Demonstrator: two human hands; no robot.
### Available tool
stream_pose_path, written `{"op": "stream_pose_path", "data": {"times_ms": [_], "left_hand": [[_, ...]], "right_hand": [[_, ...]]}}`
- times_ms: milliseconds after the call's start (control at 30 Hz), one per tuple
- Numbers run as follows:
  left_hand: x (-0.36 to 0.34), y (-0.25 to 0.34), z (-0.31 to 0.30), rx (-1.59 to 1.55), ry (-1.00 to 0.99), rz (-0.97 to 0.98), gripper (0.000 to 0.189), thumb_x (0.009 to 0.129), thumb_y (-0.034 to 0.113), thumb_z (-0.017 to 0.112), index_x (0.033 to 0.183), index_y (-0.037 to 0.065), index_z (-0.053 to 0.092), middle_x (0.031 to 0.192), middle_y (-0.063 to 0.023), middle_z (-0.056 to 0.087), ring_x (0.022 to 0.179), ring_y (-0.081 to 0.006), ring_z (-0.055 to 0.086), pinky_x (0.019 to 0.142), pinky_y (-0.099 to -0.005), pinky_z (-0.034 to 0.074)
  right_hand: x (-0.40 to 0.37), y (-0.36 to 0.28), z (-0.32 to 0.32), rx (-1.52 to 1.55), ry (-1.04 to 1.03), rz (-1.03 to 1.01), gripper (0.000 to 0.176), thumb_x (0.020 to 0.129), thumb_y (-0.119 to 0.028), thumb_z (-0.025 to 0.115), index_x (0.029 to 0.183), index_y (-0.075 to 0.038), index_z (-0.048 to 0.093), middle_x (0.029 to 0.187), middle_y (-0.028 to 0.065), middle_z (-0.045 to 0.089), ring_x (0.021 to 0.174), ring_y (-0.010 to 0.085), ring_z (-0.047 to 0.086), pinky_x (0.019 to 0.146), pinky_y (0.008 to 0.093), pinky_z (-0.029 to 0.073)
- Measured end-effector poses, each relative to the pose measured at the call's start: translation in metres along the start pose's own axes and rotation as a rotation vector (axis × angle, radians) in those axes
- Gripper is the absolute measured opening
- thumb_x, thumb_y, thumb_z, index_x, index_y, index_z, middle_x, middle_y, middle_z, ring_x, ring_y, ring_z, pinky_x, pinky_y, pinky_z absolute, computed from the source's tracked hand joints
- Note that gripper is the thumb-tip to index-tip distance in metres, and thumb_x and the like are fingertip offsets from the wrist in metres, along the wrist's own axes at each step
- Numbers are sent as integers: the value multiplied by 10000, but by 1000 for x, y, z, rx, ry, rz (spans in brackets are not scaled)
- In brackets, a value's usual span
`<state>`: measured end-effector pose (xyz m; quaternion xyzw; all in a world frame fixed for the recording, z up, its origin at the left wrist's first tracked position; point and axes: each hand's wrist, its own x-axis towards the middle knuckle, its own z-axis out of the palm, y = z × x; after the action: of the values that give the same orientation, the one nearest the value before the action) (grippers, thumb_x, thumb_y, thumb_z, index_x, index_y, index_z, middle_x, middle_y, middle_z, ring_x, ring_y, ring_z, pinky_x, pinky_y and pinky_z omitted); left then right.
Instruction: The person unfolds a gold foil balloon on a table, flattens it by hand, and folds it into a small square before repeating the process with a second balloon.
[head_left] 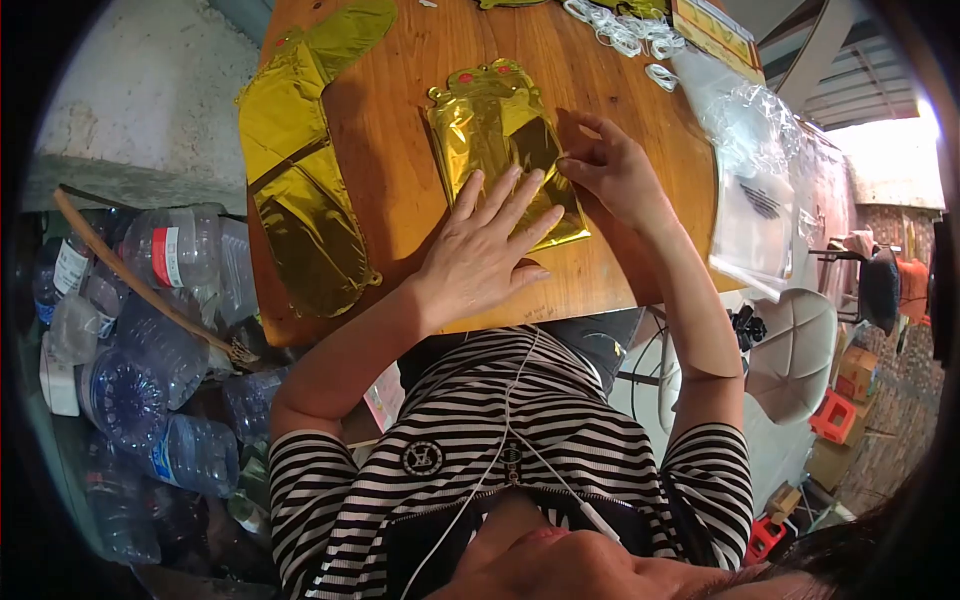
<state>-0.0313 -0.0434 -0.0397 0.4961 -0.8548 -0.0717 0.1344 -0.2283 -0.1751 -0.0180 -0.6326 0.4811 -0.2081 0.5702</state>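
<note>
A folded gold foil balloon (470, 135) lies flat on the wooden table in front of me, with small red marks near its scalloped top edge. My left hand (480, 235) rests flat over its lower part, fingers spread. At the balloon's right edge, the thumb and curled fingers of my right hand (615, 170) close on the foil; the exact pinch point is partly hidden. To the left, a long strip of flat gold foil balloons (300, 170) stretches from the table's far edge toward the near one.
White ribbon coils (625, 30) and a printed pack (715, 30) sit at the back right. Clear plastic bags (750, 215) hang over the table's right edge. Plastic bottles (135, 390) and a wooden stick (140, 275) are heaped at the left. A pale chair (795, 345) stands right.
</note>
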Motion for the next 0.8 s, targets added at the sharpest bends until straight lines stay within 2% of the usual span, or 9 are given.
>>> {"op": "stream_pose_path", "data": {"times_ms": [67, 133, 167, 233, 267, 367, 433, 567, 800], "left_hand": [[0, 0, 0, -32, -12, -8, 715, 943, 520, 627, 1551, 192, 444, 1661, -178, 265, 1539, -372, 231, 1240, -577, 159], [1, 0, 0, -20, -13, -7, 702, 950, 539, 604, 1543, 191, 458, 1649, -172, 293, 1537, -363, 239, 1240, -578, 161], [1, 0, 1, -4, -13, -11, 693, 958, 558, 580, 1535, 189, 472, 1637, -165, 320, 1534, -355, 247, 1239, -579, 162], [1, 0, 1, -12, -12, -10, 692, 956, 555, 584, 1532, 186, 477, 1638, -162, 320, 1533, -355, 248, 1240, -578, 161], [1, 0, 1, -21, -9, -13, 691, 955, 553, 588, 1529, 183, 481, 1639, -160, 319, 1533, -356, 249, 1240, -578, 160], [0, -1, 2, -11, -11, -11, 698, 950, 554, 595, 1529, 181, 481, 1640, -157, 318, 1530, -353, 256, 1240, -574, 164], [0, -1, 0, -6, -30, -20, 702, 945, 549, 605, 1529, 182, 480, 1641, -156, 318, 1530, -350, 258, 1241, -570, 166], [2, 1, -3, -38, -36, -22, 744, 921, 511, 662, 1548, 172, 451, 1667, -162, 261, 1541, -371, 227, 1240, -571, 168], [2, 1, -4, -25, -71, -28, 768, 922, 489, 671, 1572, 176, 408, 1671, -162, 249, 1543, -377, 221, 1241, -569, 165]], "right_hand": [[0, 3, 0, -71, 5, -10, 636, 952, -30, 711, 1506, -17, 398, 1100, 76, 692, 1010, 162, 674, 835, 302, 568], [0, 9, 5, -188, 141, -316, 628, 919, -38, 742, 1474, -3, 449, 1110, 99, 697, 1010, 200, 690, 842, 334, 574], [-3, 9, 5, -188, 143, -313, 628, 919, -38, 742, 1474, -3, 449, 1110, 99, 697, 1010, 200, 690, 842, 334, 574], [-20, -4, 8, -570, 301, -346, 593, 889, -36, 753, 1430, -1, 514, 1192, 147, 674, 1048, 284, 697, 878, 384, 578], [-29, -1, 8, -570, 301, -345, 593, 889, -36, 753, 1430, -1, 514, 1192, 147, 674, 1048, 284, 697, 878, 384, 578], [-56, 13, 2, -738, 183, -684, 542, 865, -55, 759, 1376, -19, 582, 1360, 168, 611, 1184, 363, 650, 987, 441, 546], [-72, 19, 3, -952, 82, -857, 524, 911, -162, 727, 1395, -26, 581, 1495, 161, 531, 1365, 363, 533, 1139, 464, 440], [-89, 30, 3, -1056, -35, -716, 629, 973, -372, 615, 1472, -4, 513, 1559, 159, 470, 1488, 348, 379, 1244, 491, 280], [-90, 33, 3, -1008, -38, -698, 614, 981, -358, 614, 1471, -4, 513, 1555, 168, 472, 1483, 345, 388, 1242, 481, 287]]}}
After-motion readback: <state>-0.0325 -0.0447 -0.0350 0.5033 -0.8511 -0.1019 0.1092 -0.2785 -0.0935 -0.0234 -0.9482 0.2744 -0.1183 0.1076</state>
